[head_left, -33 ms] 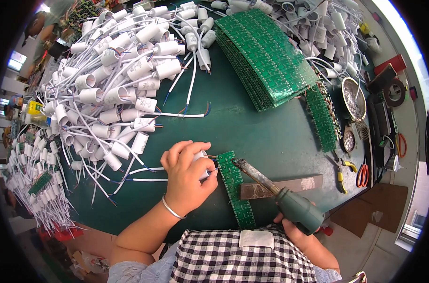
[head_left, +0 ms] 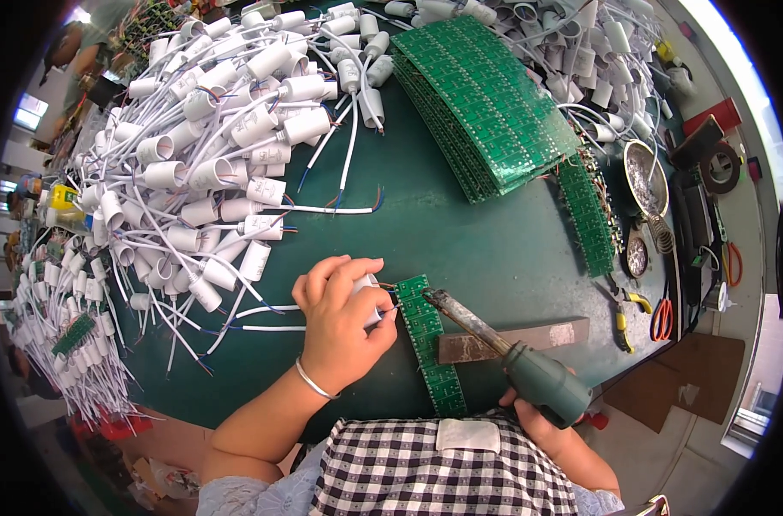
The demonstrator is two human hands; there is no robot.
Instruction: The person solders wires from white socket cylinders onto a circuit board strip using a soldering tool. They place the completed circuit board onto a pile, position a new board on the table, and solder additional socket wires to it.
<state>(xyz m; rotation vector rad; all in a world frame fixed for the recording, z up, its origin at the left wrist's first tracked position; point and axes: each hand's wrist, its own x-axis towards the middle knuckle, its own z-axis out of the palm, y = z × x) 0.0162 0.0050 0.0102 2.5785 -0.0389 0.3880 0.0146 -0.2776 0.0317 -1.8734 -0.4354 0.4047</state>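
Note:
My left hand point(head_left: 344, 322) is closed around a white cylindrical plastic housing point(head_left: 372, 320), mostly hidden by the fingers. Its thin wires reach the top end of a narrow green circuit board strip point(head_left: 424, 340), which lies on the table just right of that hand. In my right hand point(head_left: 533, 414) is a soldering iron point(head_left: 542, 383) with a thick green handle. The iron's dark tip meets or hovers just over the strip's upper right edge; contact cannot be told. Under the iron's shaft a brownish rectangular bar point(head_left: 513, 340) crosses from the strip's side toward the right.
A heap of white cabled housings point(head_left: 211, 172) covers the left. Stacked green board panels point(head_left: 486, 103) stand at the back, with more strips point(head_left: 587, 219) to their right. Along the right edge lie a metal dish point(head_left: 647, 179), a coiled spring point(head_left: 660, 234), yellow-handled pliers point(head_left: 623, 318) and orange-handled scissors point(head_left: 661, 320).

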